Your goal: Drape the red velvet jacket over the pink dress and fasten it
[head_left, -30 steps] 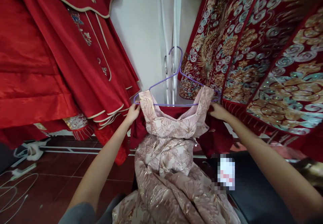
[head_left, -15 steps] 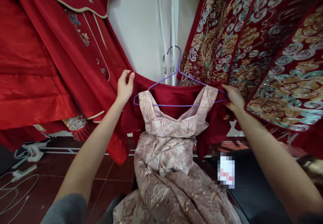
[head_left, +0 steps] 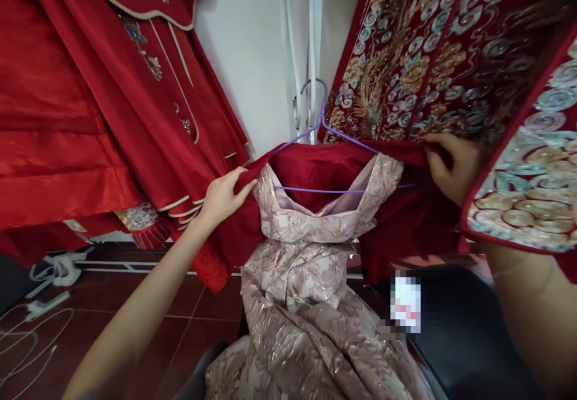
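A pink brocade dress (head_left: pixel 311 255) hangs on a purple wire hanger (head_left: pixel 315 126), its skirt spilling down toward me. A dark red garment (head_left: pixel 315 168) lies over the hanger behind the dress. My left hand (head_left: pixel 223 195) pinches the red cloth at the hanger's left shoulder. At the right shoulder my right hand (head_left: pixel 451 162) is closed on the same red cloth, partly under an embroidered robe.
Red satin robes (head_left: pixel 90 105) hang at the left. A heavily embroidered red robe (head_left: pixel 451 57) hangs at the right. A white rack pole (head_left: pixel 311 45) stands against the wall behind. White cables (head_left: pixel 36 322) lie on the dark red floor. A black seat (head_left: pixel 455 334) is at lower right.
Both hands have pulled the dark red garment up and over the hanger's shoulders. My left hand dropped from above the hanger to its left end; my right hand moved right and up.
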Demonstrator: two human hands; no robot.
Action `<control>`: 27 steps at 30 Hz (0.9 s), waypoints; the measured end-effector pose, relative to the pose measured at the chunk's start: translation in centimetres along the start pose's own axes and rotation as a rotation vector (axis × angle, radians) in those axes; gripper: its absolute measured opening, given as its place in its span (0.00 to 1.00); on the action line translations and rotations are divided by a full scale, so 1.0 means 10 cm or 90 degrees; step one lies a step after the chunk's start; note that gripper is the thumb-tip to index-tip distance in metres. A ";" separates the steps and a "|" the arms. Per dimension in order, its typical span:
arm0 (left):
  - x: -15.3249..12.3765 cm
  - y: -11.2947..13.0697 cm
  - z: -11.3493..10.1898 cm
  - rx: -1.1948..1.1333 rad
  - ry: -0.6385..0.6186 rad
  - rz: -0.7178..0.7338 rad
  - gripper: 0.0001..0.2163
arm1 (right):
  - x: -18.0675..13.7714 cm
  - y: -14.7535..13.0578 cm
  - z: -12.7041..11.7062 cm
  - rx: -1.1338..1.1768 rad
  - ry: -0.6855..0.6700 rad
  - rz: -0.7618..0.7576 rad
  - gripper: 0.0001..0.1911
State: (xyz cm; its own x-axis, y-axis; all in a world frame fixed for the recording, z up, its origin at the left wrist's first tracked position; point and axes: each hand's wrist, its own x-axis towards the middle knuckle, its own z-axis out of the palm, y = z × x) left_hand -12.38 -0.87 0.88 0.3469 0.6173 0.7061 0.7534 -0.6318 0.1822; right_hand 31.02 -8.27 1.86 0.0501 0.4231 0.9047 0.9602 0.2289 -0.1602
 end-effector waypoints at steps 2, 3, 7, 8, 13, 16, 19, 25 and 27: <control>0.01 0.04 0.01 -0.013 0.014 -0.027 0.14 | 0.00 -0.08 -0.12 -0.027 -0.023 0.014 0.15; 0.03 0.08 0.02 -0.027 0.021 -0.033 0.14 | 0.01 -0.13 -0.18 -0.034 -0.042 0.020 0.16; 0.16 0.28 0.10 -0.137 0.018 -0.012 0.10 | 0.03 -0.41 -0.28 0.049 -0.242 0.014 0.32; 0.18 0.34 0.13 -0.170 0.016 -0.006 0.09 | 0.03 -0.48 -0.24 0.080 -0.285 0.005 0.35; 0.27 0.42 0.29 -0.267 -0.002 0.008 0.11 | -0.10 -0.68 0.18 0.189 -0.366 -0.036 0.37; 0.37 0.22 0.36 -0.222 0.057 -0.014 0.12 | -0.19 -0.70 0.42 0.245 -0.377 -0.054 0.37; 0.48 -0.01 0.38 -0.214 0.014 -0.041 0.12 | -0.23 -0.68 0.55 0.276 -0.369 -0.043 0.27; 0.45 -0.04 0.44 -0.199 -0.023 -0.026 0.12 | -0.24 -0.91 0.66 0.355 -0.343 0.020 0.19; 0.40 0.01 0.49 -0.192 -0.001 -0.034 0.12 | -0.24 -1.10 0.69 0.418 -0.341 0.017 0.20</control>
State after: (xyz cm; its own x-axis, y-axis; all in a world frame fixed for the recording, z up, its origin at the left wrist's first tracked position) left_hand -8.14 3.80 0.39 0.3128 0.6541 0.6887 0.5709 -0.7090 0.4140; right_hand 18.47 -5.78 -1.32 -0.2250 0.7558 0.6150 0.5981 0.6054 -0.5252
